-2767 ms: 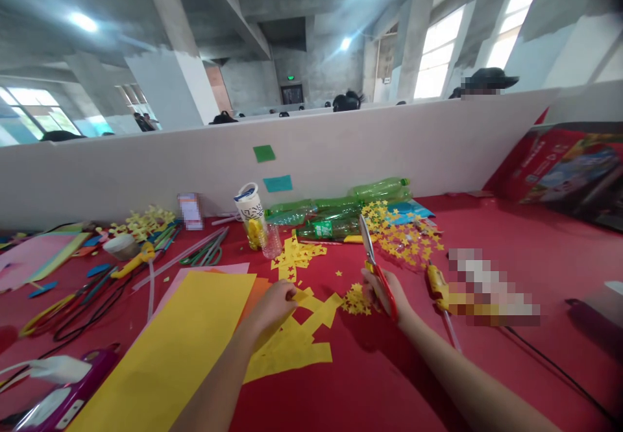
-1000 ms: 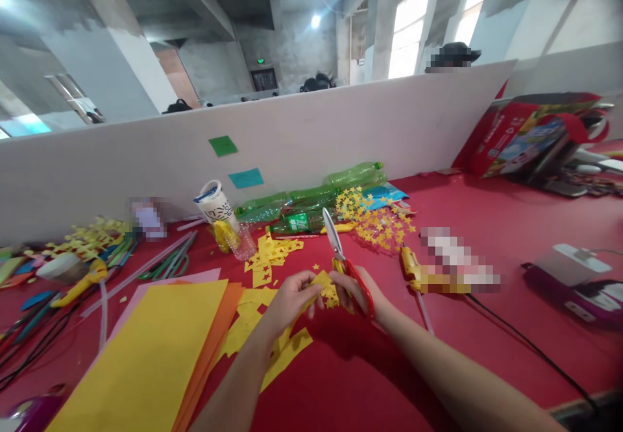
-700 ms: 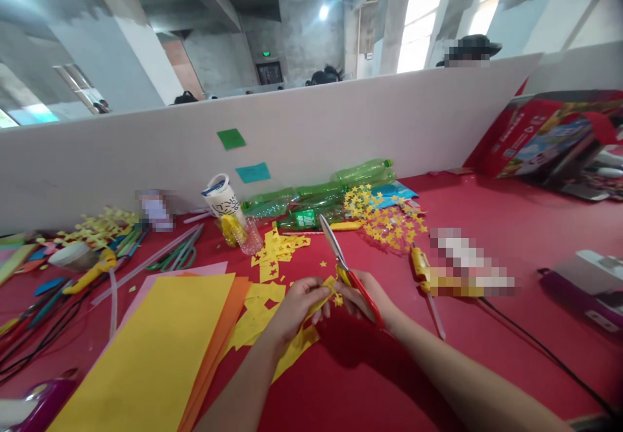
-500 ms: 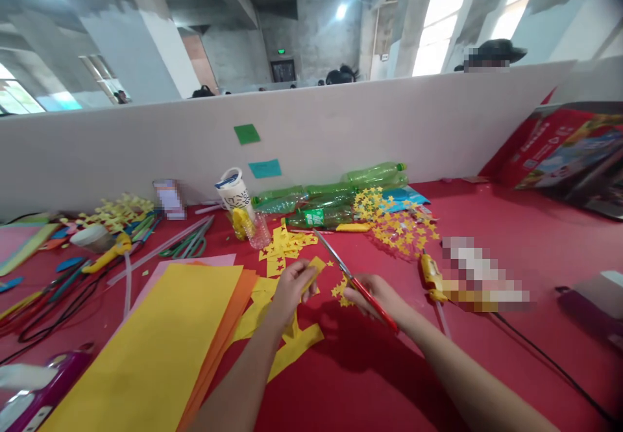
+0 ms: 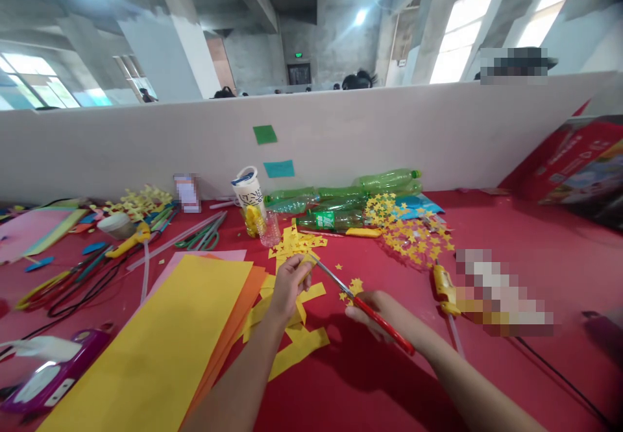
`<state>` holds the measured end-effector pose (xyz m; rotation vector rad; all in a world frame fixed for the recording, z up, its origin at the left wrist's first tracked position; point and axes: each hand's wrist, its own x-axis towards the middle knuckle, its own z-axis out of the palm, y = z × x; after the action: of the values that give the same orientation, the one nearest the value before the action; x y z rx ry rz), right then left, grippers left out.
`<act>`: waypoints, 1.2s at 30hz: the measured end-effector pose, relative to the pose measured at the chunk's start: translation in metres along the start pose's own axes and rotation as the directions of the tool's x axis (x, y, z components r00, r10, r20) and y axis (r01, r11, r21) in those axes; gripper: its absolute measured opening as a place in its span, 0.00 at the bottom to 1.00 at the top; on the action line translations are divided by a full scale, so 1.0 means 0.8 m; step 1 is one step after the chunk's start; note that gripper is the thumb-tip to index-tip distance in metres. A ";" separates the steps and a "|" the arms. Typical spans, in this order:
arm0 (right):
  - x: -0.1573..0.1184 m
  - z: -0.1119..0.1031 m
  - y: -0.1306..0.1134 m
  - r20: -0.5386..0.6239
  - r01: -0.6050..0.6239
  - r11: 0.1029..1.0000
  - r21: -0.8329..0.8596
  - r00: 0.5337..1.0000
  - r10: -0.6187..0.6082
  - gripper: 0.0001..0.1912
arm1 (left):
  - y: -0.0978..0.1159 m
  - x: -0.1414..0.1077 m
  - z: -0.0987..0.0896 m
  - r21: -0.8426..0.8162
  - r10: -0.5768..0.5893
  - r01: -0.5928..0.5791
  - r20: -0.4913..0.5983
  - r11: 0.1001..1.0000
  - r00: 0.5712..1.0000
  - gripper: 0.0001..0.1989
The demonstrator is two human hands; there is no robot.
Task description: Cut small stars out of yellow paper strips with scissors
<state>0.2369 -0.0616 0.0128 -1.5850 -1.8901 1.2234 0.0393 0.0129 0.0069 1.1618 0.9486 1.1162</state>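
Note:
My left hand (image 5: 292,281) pinches a small piece of yellow paper (image 5: 306,262) above the red table. Red-handled scissors (image 5: 367,309) are in my right hand (image 5: 384,318), their blades pointing up and left, with the tips at the paper's right edge. Yellow paper strips (image 5: 299,352) lie under and beside my left hand. Between the hands and a little beyond is a small group of yellow stars (image 5: 357,286). Cut yellow scraps with star-shaped holes (image 5: 296,242) lie just past my left hand.
Yellow sheets (image 5: 160,335) over orange ones lie at the left. Green bottles (image 5: 335,218), a white cup (image 5: 249,192) and many stars (image 5: 413,234) stand or lie near the white partition (image 5: 389,127). A yellow glue gun (image 5: 444,289) is at the right, a purple power strip (image 5: 56,373) at the left.
The view has shifted left, so the scene appears further right. The yellow piece and my left hand have turned slightly, and the scissor tips are now at the paper instead of apart from it.

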 end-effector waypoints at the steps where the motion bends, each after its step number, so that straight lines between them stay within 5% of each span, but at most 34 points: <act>1: 0.001 0.001 0.003 0.014 -0.001 0.999 0.042 1.000 0.001 0.21 | 0.001 0.000 0.000 0.002 -0.007 0.007 0.004 1.000 1.000 0.09; 12: 0.005 0.008 0.010 0.069 -0.006 0.966 0.257 0.998 -0.013 0.20 | -0.002 0.003 -0.006 0.034 0.024 -0.024 -0.004 0.999 1.000 0.10; 36: 0.003 0.008 -0.009 0.072 -0.115 0.968 0.225 0.992 0.101 0.24 | -0.003 0.006 -0.013 0.054 0.045 -0.046 0.032 0.997 0.999 0.09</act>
<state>0.2273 -0.0616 0.0149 -1.5594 -1.6456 1.4921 0.0304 0.0193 0.0028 1.2468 0.9382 1.1120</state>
